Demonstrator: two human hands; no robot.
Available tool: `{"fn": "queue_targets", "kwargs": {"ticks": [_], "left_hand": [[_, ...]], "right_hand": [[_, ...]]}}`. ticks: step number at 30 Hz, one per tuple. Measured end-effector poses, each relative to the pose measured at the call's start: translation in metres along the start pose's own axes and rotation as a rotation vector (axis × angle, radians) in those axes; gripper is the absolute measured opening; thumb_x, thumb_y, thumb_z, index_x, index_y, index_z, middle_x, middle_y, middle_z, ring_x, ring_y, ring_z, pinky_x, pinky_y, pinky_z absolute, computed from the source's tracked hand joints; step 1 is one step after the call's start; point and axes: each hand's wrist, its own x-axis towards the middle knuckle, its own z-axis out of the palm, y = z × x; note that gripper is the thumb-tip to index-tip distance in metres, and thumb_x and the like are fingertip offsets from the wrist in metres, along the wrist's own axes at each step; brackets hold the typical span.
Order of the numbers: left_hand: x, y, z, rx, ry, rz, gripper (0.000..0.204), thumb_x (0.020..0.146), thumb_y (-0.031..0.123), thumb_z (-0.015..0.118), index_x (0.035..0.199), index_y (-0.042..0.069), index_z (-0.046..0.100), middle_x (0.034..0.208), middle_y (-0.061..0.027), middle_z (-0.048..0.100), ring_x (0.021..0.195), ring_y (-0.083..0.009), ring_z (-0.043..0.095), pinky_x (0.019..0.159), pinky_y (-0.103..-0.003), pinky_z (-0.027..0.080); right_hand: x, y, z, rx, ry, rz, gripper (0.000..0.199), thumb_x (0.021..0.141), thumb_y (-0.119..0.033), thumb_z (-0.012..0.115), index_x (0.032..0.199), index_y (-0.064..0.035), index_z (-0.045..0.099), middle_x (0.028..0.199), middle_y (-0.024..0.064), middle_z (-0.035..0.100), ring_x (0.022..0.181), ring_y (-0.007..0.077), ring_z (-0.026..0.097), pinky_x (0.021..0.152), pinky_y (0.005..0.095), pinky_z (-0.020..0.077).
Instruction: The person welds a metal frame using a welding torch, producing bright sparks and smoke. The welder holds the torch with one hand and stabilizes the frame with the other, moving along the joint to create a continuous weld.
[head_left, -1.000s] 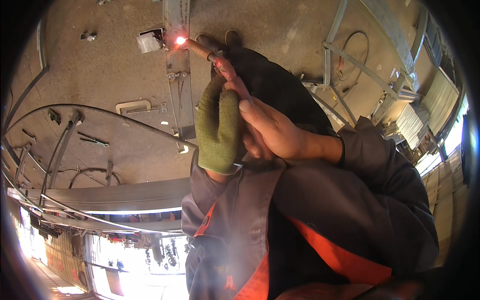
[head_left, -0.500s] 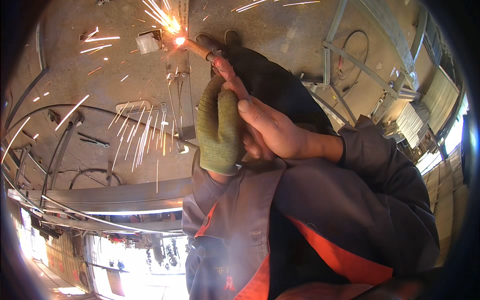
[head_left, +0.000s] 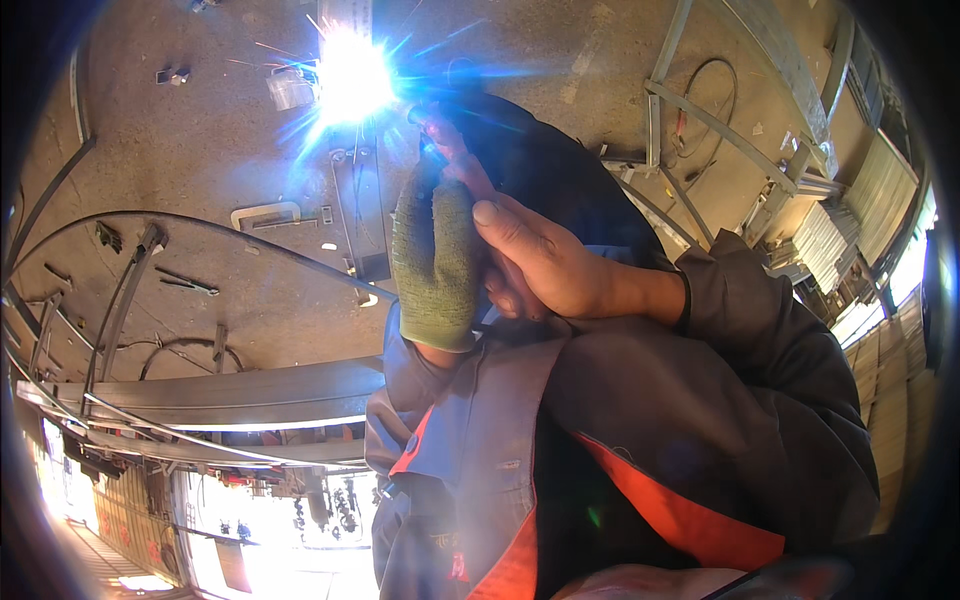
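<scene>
Both hands close around the torch (head_left: 450, 150): gloved left hand (head_left: 435, 265) below it, bare right hand (head_left: 545, 265) beside. The arc (head_left: 352, 78) burns just beyond the torch, on the steel strip (head_left: 362, 215).

At the top centre of the frame a blinding blue-white welding arc (head_left: 352, 75) flares on a metal bar (head_left: 362, 215), just beyond the green-gloved left hand (head_left: 435, 260) and the bare right hand (head_left: 545, 265) clasped together on a red-handled electrode holder (head_left: 450, 150).
</scene>
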Motion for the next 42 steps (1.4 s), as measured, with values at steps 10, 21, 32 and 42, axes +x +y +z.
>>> {"fn": "queue_targets", "kwargs": {"ticks": [10, 21, 32, 42], "left_hand": [[0.006, 0.0, 0.005, 0.095, 0.061, 0.157, 0.044, 0.102, 0.005, 0.065, 0.144, -0.005, 0.06, 0.147, -0.0289, 0.058, 0.131, -0.0459, 0.062, 0.108, -0.049, 0.053], [0.001, 0.003, 0.002, -0.033, 0.021, 0.037, 0.045, 0.101, 0.008, 0.065, 0.145, -0.003, 0.06, 0.148, -0.0293, 0.058, 0.131, -0.0473, 0.062, 0.108, -0.051, 0.053], [0.002, 0.009, 0.003, -0.406, -0.006, -0.276, 0.047, 0.112, 0.023, 0.056, 0.153, -0.001, 0.053, 0.152, -0.0188, 0.057, 0.136, -0.0316, 0.058, 0.112, -0.041, 0.047], [0.001, -0.02, 0.017, 0.22, 0.114, 0.287, 0.043, 0.1, 0.005, 0.067, 0.142, -0.004, 0.061, 0.148, -0.0292, 0.058, 0.129, -0.0465, 0.063, 0.105, -0.05, 0.055]], "right_hand": [[-0.002, -0.003, -0.006, -0.01, -0.046, 0.035, 0.073, 0.118, -0.052, 0.037, 0.175, -0.0121, 0.016, 0.098, 0.0041, 0.058, 0.063, 0.008, 0.052, 0.053, 0.0242, 0.044], [-0.002, -0.004, -0.008, 0.011, -0.041, 0.076, 0.072, 0.118, -0.05, 0.04, 0.176, -0.0171, 0.014, 0.113, 0.0044, 0.059, 0.068, 0.0082, 0.052, 0.056, 0.0241, 0.046], [-0.002, -0.004, -0.008, 0.029, -0.026, 0.108, 0.07, 0.118, -0.048, 0.04, 0.175, -0.0152, 0.018, 0.114, 0.0041, 0.06, 0.066, 0.0082, 0.052, 0.055, 0.0235, 0.0452], [-0.002, 0.0, -0.01, 0.025, -0.002, 0.076, 0.073, 0.116, -0.055, 0.041, 0.169, -0.0064, 0.029, 0.089, 0.0029, 0.058, 0.059, 0.0076, 0.051, 0.052, 0.0235, 0.0433]]}}
